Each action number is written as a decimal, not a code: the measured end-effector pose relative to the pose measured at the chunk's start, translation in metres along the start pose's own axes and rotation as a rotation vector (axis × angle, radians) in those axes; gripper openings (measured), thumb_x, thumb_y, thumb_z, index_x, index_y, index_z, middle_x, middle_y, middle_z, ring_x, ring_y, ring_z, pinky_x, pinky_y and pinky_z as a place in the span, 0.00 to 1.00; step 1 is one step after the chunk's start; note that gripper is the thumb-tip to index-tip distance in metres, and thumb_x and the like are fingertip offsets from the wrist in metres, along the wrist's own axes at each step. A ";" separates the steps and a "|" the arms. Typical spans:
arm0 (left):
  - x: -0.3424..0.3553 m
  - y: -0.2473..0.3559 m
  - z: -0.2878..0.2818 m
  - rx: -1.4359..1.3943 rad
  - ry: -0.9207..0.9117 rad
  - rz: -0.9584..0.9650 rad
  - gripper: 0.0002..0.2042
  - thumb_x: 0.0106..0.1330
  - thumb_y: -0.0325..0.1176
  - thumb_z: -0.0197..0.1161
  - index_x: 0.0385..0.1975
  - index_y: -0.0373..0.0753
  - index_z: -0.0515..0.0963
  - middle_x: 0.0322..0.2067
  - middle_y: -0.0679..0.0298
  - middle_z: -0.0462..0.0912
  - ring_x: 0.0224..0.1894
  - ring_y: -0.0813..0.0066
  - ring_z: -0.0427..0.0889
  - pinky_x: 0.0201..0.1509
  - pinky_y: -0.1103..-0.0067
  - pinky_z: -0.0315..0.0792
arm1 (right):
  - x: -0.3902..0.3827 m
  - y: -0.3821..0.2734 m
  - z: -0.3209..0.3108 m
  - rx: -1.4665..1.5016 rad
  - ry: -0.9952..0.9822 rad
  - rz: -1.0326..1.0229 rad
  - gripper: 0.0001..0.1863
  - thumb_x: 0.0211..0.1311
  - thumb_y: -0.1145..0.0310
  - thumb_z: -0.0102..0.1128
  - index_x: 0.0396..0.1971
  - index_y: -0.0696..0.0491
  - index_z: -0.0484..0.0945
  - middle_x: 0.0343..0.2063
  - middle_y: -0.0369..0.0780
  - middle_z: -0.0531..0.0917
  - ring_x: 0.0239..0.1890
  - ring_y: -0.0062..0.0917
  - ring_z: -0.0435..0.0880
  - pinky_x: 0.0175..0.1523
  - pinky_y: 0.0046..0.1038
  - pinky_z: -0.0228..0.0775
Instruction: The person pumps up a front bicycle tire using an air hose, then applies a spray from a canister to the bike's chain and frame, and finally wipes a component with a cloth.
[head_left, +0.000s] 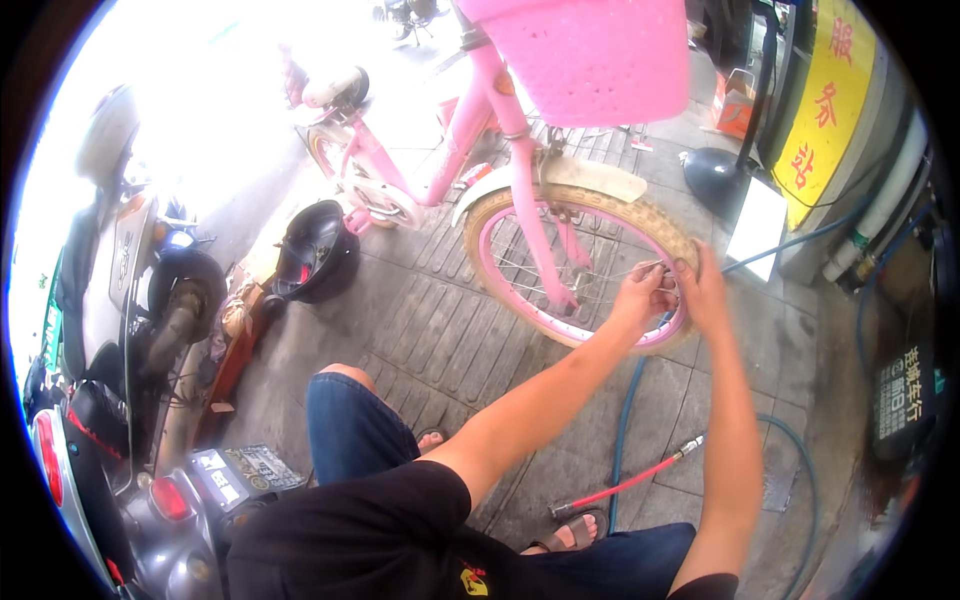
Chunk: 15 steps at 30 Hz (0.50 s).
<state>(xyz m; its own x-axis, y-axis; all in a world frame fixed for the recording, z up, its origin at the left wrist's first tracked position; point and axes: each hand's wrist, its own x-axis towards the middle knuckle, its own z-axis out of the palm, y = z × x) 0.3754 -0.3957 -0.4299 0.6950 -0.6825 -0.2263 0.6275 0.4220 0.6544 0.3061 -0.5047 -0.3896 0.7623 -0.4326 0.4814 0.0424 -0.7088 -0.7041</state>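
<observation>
A child's pink bicycle [470, 130] stands in front of me, its tan knobby front tire [610, 205] turned to the right. My right hand [703, 288] wraps round the tire's right side, thumb toward the rim. Just left of it, my left hand [645, 292] has its fingers curled together at the inner edge of the pink rim [545, 318], by the spokes. What those fingers pinch is too small to make out. On the paving below lies a red air hose [630, 487] with a metal end fitting [690, 446], apart from both hands.
A blue hose [622, 430] loops over the paving around my foot. To the left are a black bucket-like container [318, 250], a wooden box [222, 400] and a parked scooter [120, 250]. A black round base [715, 172] and a yellow sign [826, 100] stand at the right.
</observation>
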 end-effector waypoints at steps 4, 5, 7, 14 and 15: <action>0.006 0.005 -0.008 0.077 0.057 -0.038 0.13 0.70 0.44 0.51 0.37 0.40 0.68 0.24 0.62 0.77 0.20 0.71 0.78 0.26 0.72 0.76 | 0.003 -0.006 0.002 0.021 -0.026 0.011 0.28 0.63 0.52 0.54 0.54 0.56 0.67 0.48 0.52 0.76 0.51 0.47 0.75 0.53 0.37 0.66; 0.004 0.005 -0.006 0.023 0.067 -0.049 0.13 0.70 0.44 0.52 0.35 0.40 0.68 0.24 0.61 0.77 0.20 0.71 0.77 0.26 0.72 0.76 | 0.003 -0.008 0.001 0.026 -0.029 0.005 0.27 0.63 0.52 0.54 0.54 0.56 0.67 0.48 0.52 0.76 0.51 0.47 0.75 0.53 0.37 0.66; 0.003 -0.003 -0.019 0.019 0.079 0.012 0.14 0.69 0.45 0.54 0.36 0.39 0.68 0.24 0.62 0.77 0.22 0.72 0.78 0.26 0.73 0.76 | 0.000 -0.010 0.000 0.034 -0.036 0.019 0.27 0.62 0.53 0.55 0.55 0.57 0.67 0.48 0.52 0.76 0.50 0.47 0.75 0.53 0.37 0.66; -0.095 -0.049 -0.168 0.920 0.080 -0.155 0.10 0.65 0.36 0.56 0.34 0.34 0.75 0.20 0.62 0.79 0.21 0.77 0.78 0.23 0.79 0.73 | -0.018 0.044 0.008 -0.231 0.157 -0.162 0.29 0.60 0.56 0.58 0.56 0.57 0.66 0.47 0.49 0.74 0.52 0.43 0.72 0.56 0.37 0.63; -0.123 -0.057 -0.212 1.059 0.174 -0.194 0.10 0.64 0.35 0.56 0.31 0.33 0.75 0.19 0.61 0.80 0.21 0.78 0.78 0.25 0.78 0.73 | -0.026 0.041 0.007 -0.187 0.183 -0.111 0.27 0.59 0.56 0.59 0.54 0.57 0.68 0.46 0.48 0.75 0.50 0.42 0.73 0.54 0.36 0.65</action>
<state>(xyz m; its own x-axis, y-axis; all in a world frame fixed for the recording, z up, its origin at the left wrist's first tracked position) 0.3288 -0.2087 -0.5922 0.7095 -0.5528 -0.4370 0.1691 -0.4685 0.8671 0.2926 -0.5178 -0.4348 0.6293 -0.4279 0.6488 -0.0135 -0.8407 -0.5413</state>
